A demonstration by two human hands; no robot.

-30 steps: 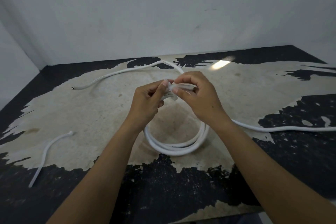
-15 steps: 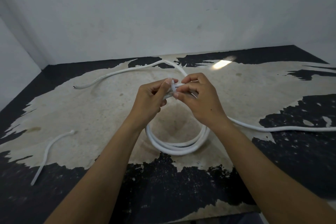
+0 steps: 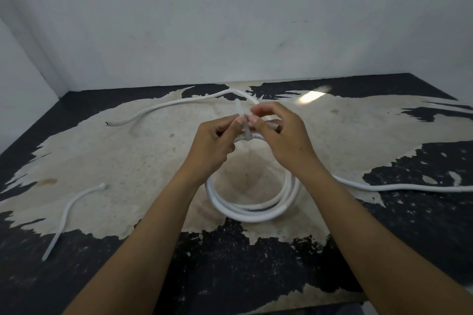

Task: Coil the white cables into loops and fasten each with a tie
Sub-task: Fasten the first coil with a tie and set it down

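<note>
Midway across the desk (image 3: 133,161), our two hands meet above a coil (image 3: 252,213) of white cable that lies on the worn pale patch, a little nearer the front edge than the back. Our left hand (image 3: 212,147) pinches a pale tie (image 3: 240,112) between thumb and forefinger, the other fingers curled into the palm. Our right hand (image 3: 285,142) pinches the same tie from the other side with its fingertips, its lower fingers curled close to the coil's far strands. The tie stands nearly upright between the two sets of fingertips, its free end poking above them and its lower part crossing the coil's far strands; whether it is drawn tight we cannot tell. From the coil's far side a tail (image 3: 179,103) of cable runs toward the back edge, then bends left and ends on the pale patch, its cut tip well apart from the coil. A second run (image 3: 409,188) comes out from under our right wrist and heads for the right edge, out of view. A short cable (image 3: 67,212) lies alone near the left edge, one end on the pale patch, the other on the black surface toward the front left corner. Behind the back edge rises a grey wall (image 3: 230,20).
</note>
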